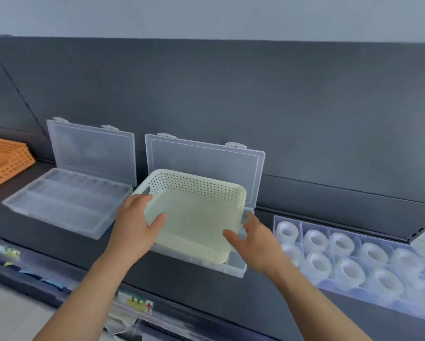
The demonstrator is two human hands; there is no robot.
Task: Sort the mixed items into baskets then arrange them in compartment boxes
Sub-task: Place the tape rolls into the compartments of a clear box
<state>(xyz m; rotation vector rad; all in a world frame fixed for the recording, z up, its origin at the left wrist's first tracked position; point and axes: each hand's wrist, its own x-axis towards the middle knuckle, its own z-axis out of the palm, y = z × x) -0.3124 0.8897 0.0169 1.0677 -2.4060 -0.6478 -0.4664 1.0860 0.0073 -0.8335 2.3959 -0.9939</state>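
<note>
A pale cream perforated basket (199, 212) is tilted with its open side toward me, over the middle clear compartment box (233, 269), whose lid (206, 158) stands up behind it. My left hand (135, 222) grips the basket's left rim, thumb inside. My right hand (258, 244) hovers at the basket's right front corner with fingers spread; whether it touches is unclear. The basket looks empty. A second clear compartment box (58, 205) lies open at the left.
An orange perforated basket (4, 161) sits at the far left. A clear box (354, 257) holding several rolls of clear tape lies at the right. The dark shelf back rises behind. Price tags and packets (135, 303) line the shelf's front edge below.
</note>
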